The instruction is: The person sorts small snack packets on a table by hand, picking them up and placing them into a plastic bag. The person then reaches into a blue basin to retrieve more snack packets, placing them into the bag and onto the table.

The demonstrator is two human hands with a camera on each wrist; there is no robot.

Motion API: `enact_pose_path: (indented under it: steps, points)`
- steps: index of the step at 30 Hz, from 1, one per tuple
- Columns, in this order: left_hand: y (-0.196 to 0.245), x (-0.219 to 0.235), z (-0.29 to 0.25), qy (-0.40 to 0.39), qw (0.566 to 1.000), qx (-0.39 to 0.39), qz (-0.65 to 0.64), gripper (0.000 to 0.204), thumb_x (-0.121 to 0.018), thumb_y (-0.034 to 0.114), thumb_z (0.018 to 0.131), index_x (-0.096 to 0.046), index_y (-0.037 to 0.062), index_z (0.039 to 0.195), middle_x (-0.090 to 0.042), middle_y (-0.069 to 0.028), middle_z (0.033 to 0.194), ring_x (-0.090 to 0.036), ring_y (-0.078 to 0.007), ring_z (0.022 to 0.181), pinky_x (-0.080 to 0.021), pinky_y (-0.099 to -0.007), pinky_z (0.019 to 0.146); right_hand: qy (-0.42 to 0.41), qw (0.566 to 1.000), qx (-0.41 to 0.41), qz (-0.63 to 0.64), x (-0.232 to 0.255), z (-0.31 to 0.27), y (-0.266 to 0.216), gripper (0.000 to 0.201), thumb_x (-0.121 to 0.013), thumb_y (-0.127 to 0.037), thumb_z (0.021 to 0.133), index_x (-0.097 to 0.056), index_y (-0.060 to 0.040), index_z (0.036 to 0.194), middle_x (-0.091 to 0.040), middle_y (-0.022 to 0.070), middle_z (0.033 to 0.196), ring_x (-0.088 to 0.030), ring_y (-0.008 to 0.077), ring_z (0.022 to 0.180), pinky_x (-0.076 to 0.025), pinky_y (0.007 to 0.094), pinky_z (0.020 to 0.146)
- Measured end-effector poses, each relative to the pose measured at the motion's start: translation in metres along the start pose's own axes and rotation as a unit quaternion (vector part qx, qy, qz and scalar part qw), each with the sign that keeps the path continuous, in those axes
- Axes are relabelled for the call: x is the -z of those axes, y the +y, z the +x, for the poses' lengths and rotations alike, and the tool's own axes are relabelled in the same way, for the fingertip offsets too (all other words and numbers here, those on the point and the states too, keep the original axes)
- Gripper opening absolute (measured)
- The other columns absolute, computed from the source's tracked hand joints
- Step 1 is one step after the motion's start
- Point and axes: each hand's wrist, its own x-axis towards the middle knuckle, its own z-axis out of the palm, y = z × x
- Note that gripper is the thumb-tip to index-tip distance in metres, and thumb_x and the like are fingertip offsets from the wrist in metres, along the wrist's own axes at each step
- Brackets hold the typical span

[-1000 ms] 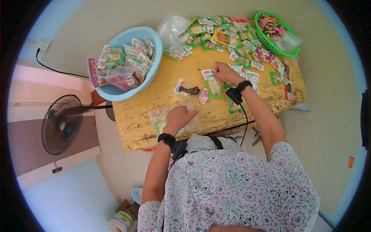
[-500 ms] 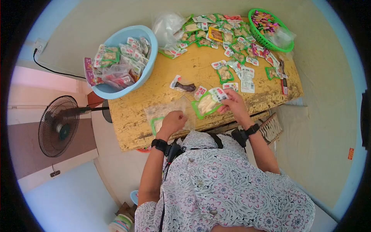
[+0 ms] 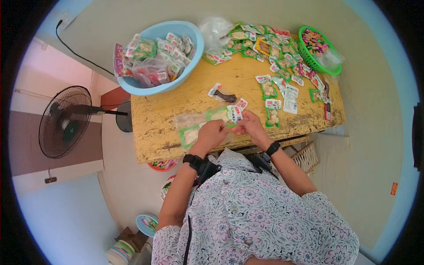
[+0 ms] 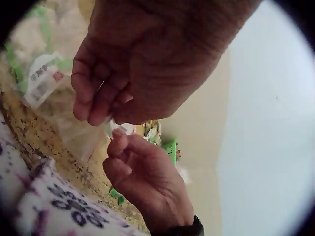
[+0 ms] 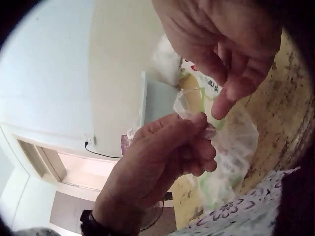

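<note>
The table lies under both my hands and reaches far beyond my grip. The basin full of packs is beyond my left hand, to the left. The heap of packs lies well beyond my right hand, and the basket is beyond it too, more to the right. The clear bag spreads around my left hand, which has a narrow grip: I pinch its edge between thumb and fingers. My right hand is just beside, its fingers curled and narrow; whether they hold something, I cannot tell. The packet with green edge is at my fingers, just beyond my left hand. The dark piece lies beyond this packet.
</note>
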Motion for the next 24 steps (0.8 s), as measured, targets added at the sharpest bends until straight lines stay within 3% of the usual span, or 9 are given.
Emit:
enact_pose_path:
  steps: [4, 7, 10, 13, 16, 19, 22, 24]
  points:
    - [0.005, 0.002, 0.0, 0.015, 0.999, -0.011, 0.029, 0.027, -0.059, 0.031, 0.085, -0.066, 0.0049, 0.082, -0.066, -0.0165, 0.077, -0.064, -0.0358, 0.074, -0.048, -0.0461, 0.064, -0.078, 0.995, -0.063, -0.009, -0.011, 0.014, 0.011, 0.021, -0.051, 0.0, 0.093, -0.057, -0.0047, 0.113, -0.06, 0.0013, 0.079, -0.053, 0.0073, 0.05, -0.033, 0.0214, 0.041]
    - [0.004, 0.003, 0.0, 0.027, 0.999, -0.03, 0.035, 0.026, -0.059, 0.03, 0.084, -0.066, 0.005, 0.084, -0.067, -0.018, 0.081, -0.064, -0.038, 0.079, -0.049, -0.0483, 0.066, -0.121, 0.991, -0.063, 0.004, -0.019, 0.023, 0.018, 0.019, -0.049, -0.002, 0.096, -0.058, -0.0053, 0.112, -0.057, -0.0017, 0.073, -0.043, 0.0058, 0.046, -0.032, 0.02, 0.041]
    - [0.007, 0.009, -0.003, 0.022, 0.997, -0.063, 0.047, 0.025, -0.059, 0.029, 0.083, -0.066, 0.0046, 0.085, -0.067, -0.0184, 0.083, -0.064, -0.0386, 0.081, -0.049, -0.0489, 0.069, -0.204, 0.975, -0.091, 0.019, -0.018, 0.032, 0.022, 0.018, -0.046, -0.003, 0.097, -0.058, -0.0053, 0.111, -0.058, -0.0027, 0.078, -0.047, 0.0032, 0.051, -0.032, 0.02, 0.039]
    - [0.011, 0.01, -0.001, -0.01, 0.996, -0.077, 0.049, 0.025, -0.06, 0.028, 0.082, -0.066, 0.0042, 0.086, -0.067, -0.0193, 0.085, -0.064, -0.0392, 0.082, -0.05, -0.0486, 0.071, -0.211, 0.974, -0.075, 0.015, -0.03, 0.037, 0.023, 0.025, -0.047, -0.004, 0.098, -0.057, -0.0046, 0.122, -0.064, 0.0018, 0.098, -0.061, 0.006, 0.073, -0.048, 0.0214, 0.053]
    - [0.007, 0.008, -0.003, 0.002, 0.993, -0.107, 0.046, 0.024, -0.06, 0.027, 0.082, -0.066, 0.0038, 0.088, -0.067, -0.0197, 0.086, -0.064, -0.0395, 0.082, -0.05, -0.0478, 0.071, -0.194, 0.979, -0.06, -0.016, -0.052, 0.019, 0.0, 0.035, -0.047, -0.007, 0.1, -0.052, -0.0045, 0.134, -0.063, 0.0072, 0.122, -0.062, 0.0119, 0.104, -0.055, 0.0264, 0.082]
    - [0.003, 0.009, -0.006, 0.01, 0.989, -0.146, 0.009, 0.024, -0.061, 0.026, 0.082, -0.066, 0.0035, 0.089, -0.067, -0.0198, 0.086, -0.064, -0.0391, 0.082, -0.05, -0.0471, 0.071, -0.274, 0.961, -0.003, -0.031, -0.047, 0.034, 0.01, 0.044, -0.055, -0.01, 0.098, -0.047, -0.0041, 0.141, -0.059, 0.0062, 0.131, -0.057, 0.0124, 0.117, -0.053, 0.0264, 0.089]
    - [-0.014, 0.011, -0.006, -0.002, 0.987, -0.155, -0.047, 0.024, -0.063, 0.026, 0.083, -0.066, 0.0036, 0.09, -0.067, -0.019, 0.084, -0.065, -0.0365, 0.079, -0.051, -0.0453, 0.07, -0.267, 0.964, -0.002, 0.012, -0.043, 0.066, 0.041, 0.037, -0.055, -0.011, 0.098, -0.055, -0.0036, 0.134, -0.063, 0.0073, 0.125, -0.062, 0.016, 0.107, -0.052, 0.0303, 0.09]
    - [-0.034, 0.027, -0.014, -0.022, 0.986, -0.131, -0.101, 0.024, -0.065, 0.027, 0.084, -0.066, 0.0039, 0.091, -0.068, -0.0186, 0.082, -0.066, -0.0336, 0.077, -0.051, -0.0435, 0.07, -0.207, 0.974, 0.055, -0.079, -0.036, 0.074, 0.06, 0.031, -0.059, -0.015, 0.096, -0.062, -0.0036, 0.125, -0.067, 0.006, 0.116, -0.064, 0.016, 0.095, -0.053, 0.0305, 0.082]
